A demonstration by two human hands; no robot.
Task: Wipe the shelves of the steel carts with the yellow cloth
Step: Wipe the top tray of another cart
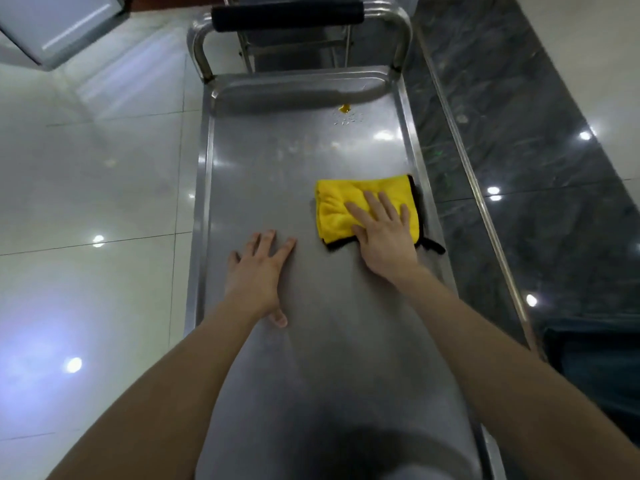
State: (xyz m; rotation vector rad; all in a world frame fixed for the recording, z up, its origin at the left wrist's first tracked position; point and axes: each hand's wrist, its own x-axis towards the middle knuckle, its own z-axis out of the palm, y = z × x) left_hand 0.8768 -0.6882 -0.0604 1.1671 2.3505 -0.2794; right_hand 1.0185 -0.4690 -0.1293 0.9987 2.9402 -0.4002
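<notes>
The steel cart's top shelf (277, 181) stretches away from the person, its raised rim running round all sides. The yellow cloth (337, 206), folded into a thick pad with a black edge showing underneath, lies on the right side of the shelf, just beside the right-hand rim and about halfway along. The right hand (384, 237) presses flat on the near half of the cloth, fingers straight and a little spread, palm down. The left hand (258, 271) rests flat on the bare steel to the left of the cloth, apart from it, fingers fanned out and thumb stretched back toward the person.

At the far end of the shelf a small orange-yellow blob (344, 108) sits among a scatter of what look like water droplets (348, 119), though they are too faint to be sure. Beyond that rises the cart handle (287, 15) with its black padded grip. Pale glossy floor tiles (104, 168) lie to the left, a dark stone strip (519, 133) to the right.
</notes>
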